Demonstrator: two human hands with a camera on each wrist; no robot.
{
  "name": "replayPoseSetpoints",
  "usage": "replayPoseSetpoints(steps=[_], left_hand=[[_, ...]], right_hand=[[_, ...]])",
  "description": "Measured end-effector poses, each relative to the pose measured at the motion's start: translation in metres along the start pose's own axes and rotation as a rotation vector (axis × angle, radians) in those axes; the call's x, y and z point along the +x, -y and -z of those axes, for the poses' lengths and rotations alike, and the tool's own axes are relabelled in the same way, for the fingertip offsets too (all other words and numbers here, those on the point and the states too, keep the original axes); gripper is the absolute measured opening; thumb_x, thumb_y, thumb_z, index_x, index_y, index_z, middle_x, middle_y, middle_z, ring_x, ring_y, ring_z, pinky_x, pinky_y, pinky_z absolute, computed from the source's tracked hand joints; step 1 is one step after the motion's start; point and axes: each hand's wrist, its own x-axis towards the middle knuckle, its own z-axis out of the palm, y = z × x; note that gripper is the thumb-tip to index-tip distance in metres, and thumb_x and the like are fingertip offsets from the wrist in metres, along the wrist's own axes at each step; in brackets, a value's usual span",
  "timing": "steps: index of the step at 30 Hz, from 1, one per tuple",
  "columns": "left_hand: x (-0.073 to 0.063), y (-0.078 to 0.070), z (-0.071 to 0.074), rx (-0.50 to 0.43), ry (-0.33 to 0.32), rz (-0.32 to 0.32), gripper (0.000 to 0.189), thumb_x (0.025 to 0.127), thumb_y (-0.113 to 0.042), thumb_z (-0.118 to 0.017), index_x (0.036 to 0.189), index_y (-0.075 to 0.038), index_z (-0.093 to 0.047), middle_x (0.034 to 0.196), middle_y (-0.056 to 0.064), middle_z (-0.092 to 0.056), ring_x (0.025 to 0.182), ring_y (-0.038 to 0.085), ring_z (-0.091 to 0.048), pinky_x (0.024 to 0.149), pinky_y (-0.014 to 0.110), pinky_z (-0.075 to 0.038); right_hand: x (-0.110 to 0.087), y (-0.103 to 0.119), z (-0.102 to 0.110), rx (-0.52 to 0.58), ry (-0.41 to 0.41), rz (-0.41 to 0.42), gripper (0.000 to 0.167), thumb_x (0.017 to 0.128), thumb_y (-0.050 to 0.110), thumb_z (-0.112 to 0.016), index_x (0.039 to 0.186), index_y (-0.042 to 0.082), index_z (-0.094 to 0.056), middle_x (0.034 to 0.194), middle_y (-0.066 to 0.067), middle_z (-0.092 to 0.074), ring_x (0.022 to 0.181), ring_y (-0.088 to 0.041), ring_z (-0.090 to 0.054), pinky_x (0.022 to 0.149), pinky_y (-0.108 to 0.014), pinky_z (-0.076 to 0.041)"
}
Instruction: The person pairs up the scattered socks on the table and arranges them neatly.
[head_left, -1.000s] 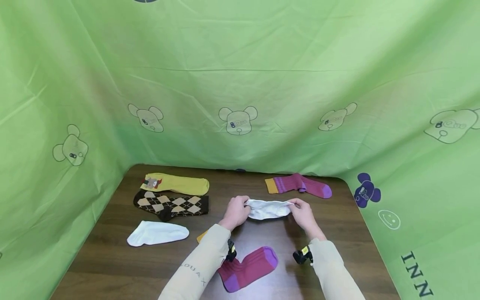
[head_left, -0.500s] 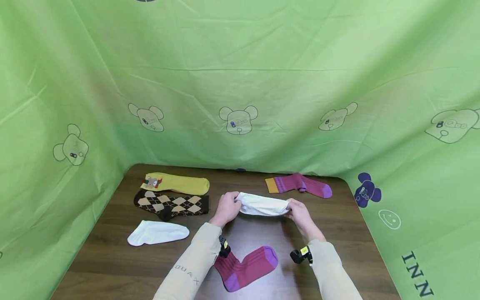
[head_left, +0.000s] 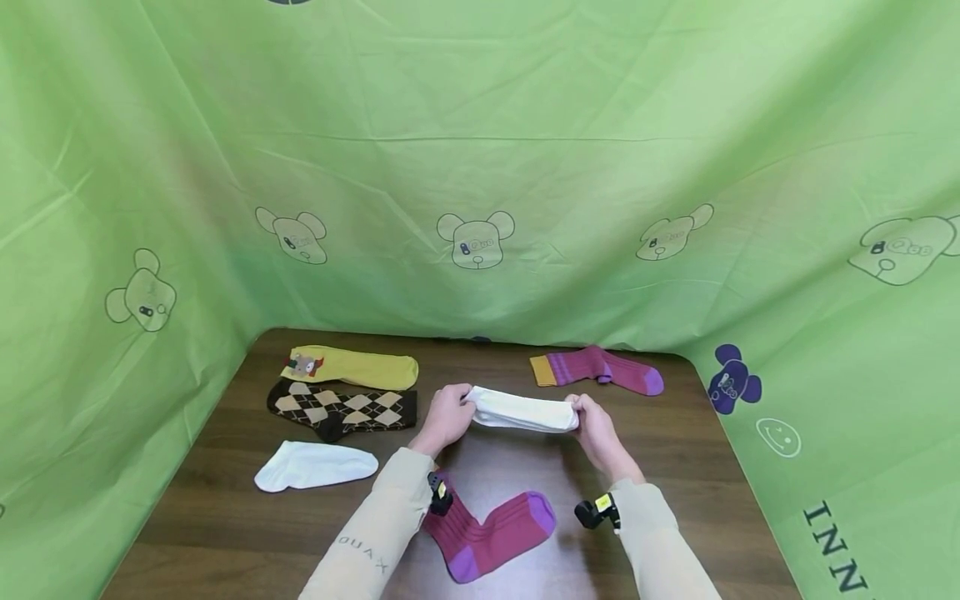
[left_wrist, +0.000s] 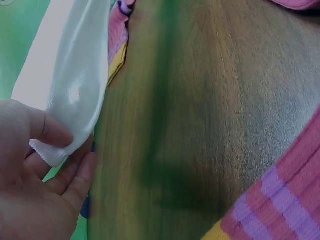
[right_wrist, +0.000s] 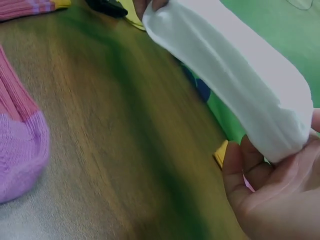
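A white sock [head_left: 522, 410] is stretched lengthwise between both hands, above the middle of the table. My left hand [head_left: 448, 418] pinches its left end; the left wrist view shows the thumb over the ribbed edge of the white sock [left_wrist: 75, 85]. At the other end my right hand [head_left: 597, 429] grips the sock, and in the right wrist view the fingers curl under the rounded end of the white sock [right_wrist: 240, 80]. Below the hands lies a magenta sock [head_left: 495, 537] with purple heel and toe, partly hidden by the left sleeve.
On the wooden table [head_left: 225, 542], a yellow sock [head_left: 367, 369], a black argyle sock [head_left: 367, 412] and another white sock [head_left: 318, 466] lie at the left. A second magenta sock [head_left: 600, 369] lies at the back right. A green curtain [head_left: 480, 167] encloses the table.
The white sock has gone from crumpled to stretched out straight between the hands. My left hand has moved left and slightly toward the body; the right hand has shifted only slightly.
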Motion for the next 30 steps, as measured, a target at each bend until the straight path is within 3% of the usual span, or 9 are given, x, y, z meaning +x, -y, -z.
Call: replayPoseSetpoints(steps=[5,9,13,16,22,25,30], left_hand=[[-0.004,0.001,0.006,-0.004,0.022,-0.006,0.022,0.084,0.002,-0.056,0.067,-0.011,-0.049,0.063,-0.002,-0.045,0.064,0.017,-0.044,0.06,0.028,-0.038],[-0.005,0.001,0.011,-0.003,0.017,-0.02,0.017,0.085,0.002,-0.056,0.073,-0.01,-0.06,0.069,-0.001,-0.055,0.066,0.017,-0.047,0.062,0.029,-0.041],[-0.005,0.001,0.018,-0.005,-0.004,-0.015,0.017,0.086,0.002,-0.055,0.074,-0.01,-0.06,0.069,0.0,-0.055,0.066,0.018,-0.047,0.062,0.03,-0.04],[-0.004,0.002,0.021,-0.006,-0.015,-0.011,0.018,0.086,0.001,-0.055,0.073,-0.011,-0.058,0.069,0.0,-0.055,0.067,0.019,-0.047,0.063,0.031,-0.04],[-0.005,0.005,0.024,0.005,-0.006,-0.011,0.015,0.087,-0.001,-0.055,0.076,-0.011,-0.058,0.071,0.001,-0.056,0.07,0.02,-0.05,0.066,0.033,-0.042],[-0.007,0.007,0.027,0.006,-0.014,0.004,0.018,0.086,-0.001,-0.055,0.072,-0.012,-0.052,0.065,-0.001,-0.046,0.067,0.019,-0.047,0.063,0.032,-0.04],[-0.011,0.008,0.033,-0.021,-0.023,0.017,0.023,0.088,-0.002,-0.054,0.07,-0.012,-0.044,0.063,-0.002,-0.032,0.063,0.019,-0.042,0.061,0.032,-0.038]], right_hand=[[0.002,-0.003,-0.004,-0.014,0.017,0.034,0.021,0.091,0.01,-0.032,0.074,0.016,-0.044,0.077,0.004,-0.041,0.073,-0.011,-0.04,0.067,-0.025,-0.036],[0.003,-0.004,-0.008,-0.032,-0.062,-0.001,0.022,0.093,0.009,-0.034,0.076,0.014,-0.047,0.075,0.003,-0.044,0.07,-0.01,-0.043,0.064,-0.024,-0.037],[0.002,-0.002,-0.012,-0.055,-0.116,-0.036,0.021,0.096,0.008,-0.038,0.079,0.01,-0.05,0.069,0.001,-0.046,0.063,-0.012,-0.044,0.062,-0.025,-0.039],[0.002,-0.002,-0.014,-0.073,-0.104,-0.027,0.022,0.099,0.008,-0.039,0.082,0.007,-0.052,0.07,-0.001,-0.051,0.063,-0.013,-0.048,0.063,-0.028,-0.042],[0.002,-0.003,-0.015,-0.073,-0.067,-0.023,0.018,0.106,0.013,-0.048,0.101,0.001,-0.059,0.085,-0.004,-0.059,0.072,-0.013,-0.057,0.07,-0.027,-0.05],[0.002,-0.004,-0.016,-0.077,-0.043,-0.022,0.016,0.106,0.014,-0.053,0.106,0.0,-0.059,0.088,-0.004,-0.062,0.075,-0.012,-0.061,0.072,-0.027,-0.053],[0.001,-0.005,-0.021,-0.016,0.019,-0.012,0.011,0.106,0.008,-0.05,0.107,0.002,-0.058,0.092,-0.005,-0.064,0.08,-0.014,-0.066,0.076,-0.03,-0.056]])
